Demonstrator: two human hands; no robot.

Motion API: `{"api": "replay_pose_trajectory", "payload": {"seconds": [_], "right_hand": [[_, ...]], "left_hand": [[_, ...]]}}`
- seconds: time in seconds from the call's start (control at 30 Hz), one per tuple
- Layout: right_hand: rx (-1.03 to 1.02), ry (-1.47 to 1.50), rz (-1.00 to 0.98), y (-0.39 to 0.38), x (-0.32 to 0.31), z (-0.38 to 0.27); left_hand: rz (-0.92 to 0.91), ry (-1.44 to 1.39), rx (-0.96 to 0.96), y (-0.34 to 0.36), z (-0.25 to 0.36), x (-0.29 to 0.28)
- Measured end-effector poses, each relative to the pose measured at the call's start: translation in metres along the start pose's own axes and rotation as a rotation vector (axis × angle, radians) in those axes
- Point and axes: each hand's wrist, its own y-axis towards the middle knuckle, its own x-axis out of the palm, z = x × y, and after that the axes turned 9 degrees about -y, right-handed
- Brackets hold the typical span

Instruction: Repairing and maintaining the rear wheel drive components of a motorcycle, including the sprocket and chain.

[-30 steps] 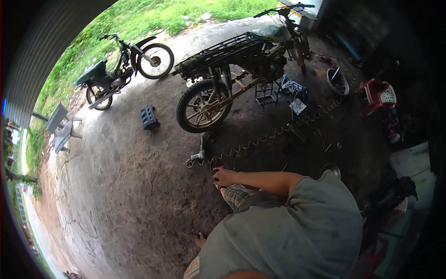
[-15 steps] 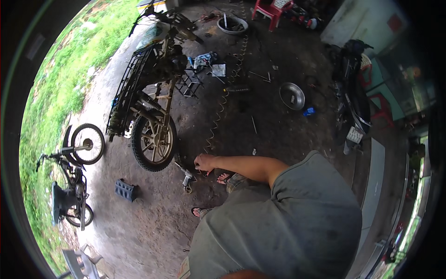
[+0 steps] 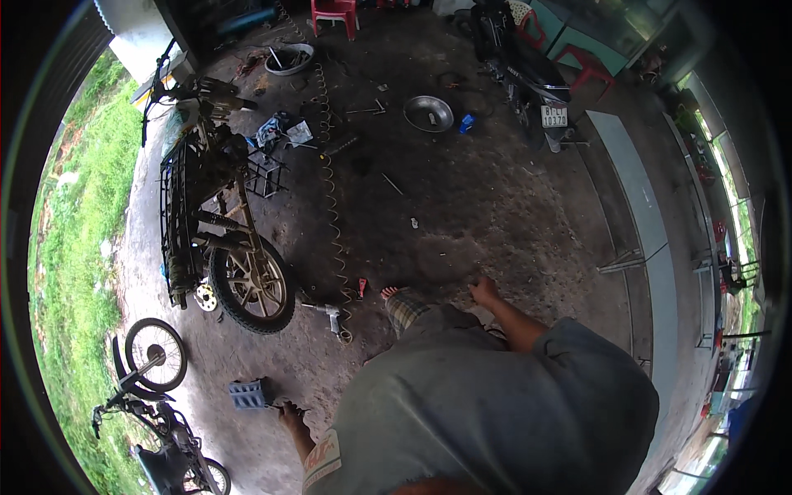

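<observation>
My right hand (image 3: 484, 292) hangs low over the floor to the right of my bent knee, its fingers curled. Whether anything is inside them cannot be made out. On the other side, my left hand (image 3: 290, 416) reaches down next to a blue-grey ridged block (image 3: 247, 394), its small, dark fingers unclear. Whether it touches the block I cannot tell. Ahead of my foot, a silver pistol-shaped air tool (image 3: 333, 316) lies by the end of a coiled hose (image 3: 332, 194). A small red-handled tool (image 3: 361, 287) rests beside the hose.
A partly stripped motorcycle (image 3: 221, 214) stands ahead left, its wheel (image 3: 252, 285) near the air tool. Another motorbike (image 3: 157, 429) is farther left. A metal bowl (image 3: 428, 114), a blue item (image 3: 468, 124) and a parked black motorcycle (image 3: 528, 70) are ahead right; a long bench (image 3: 639, 194) lines the right.
My right hand has drawn back from beside the air tool and red-handled tool, moving right. My left hand has come into view beside the block. The view has turned toward the right.
</observation>
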Motion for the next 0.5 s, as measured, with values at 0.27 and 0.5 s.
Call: {"api": "replay_pose_trajectory", "payload": {"seconds": [0.27, 0.5], "right_hand": [[0.324, 0.345, -0.129, 0.048, -0.06, 0.113], [-0.006, 0.062, 0.106, 0.152, -0.121, 0.098]], "left_hand": [[-0.324, 0.269, 0.108, 0.014, 0.006, 0.16], [-0.54, 0.594, 0.538, 0.006, 0.014, 0.393]]}}
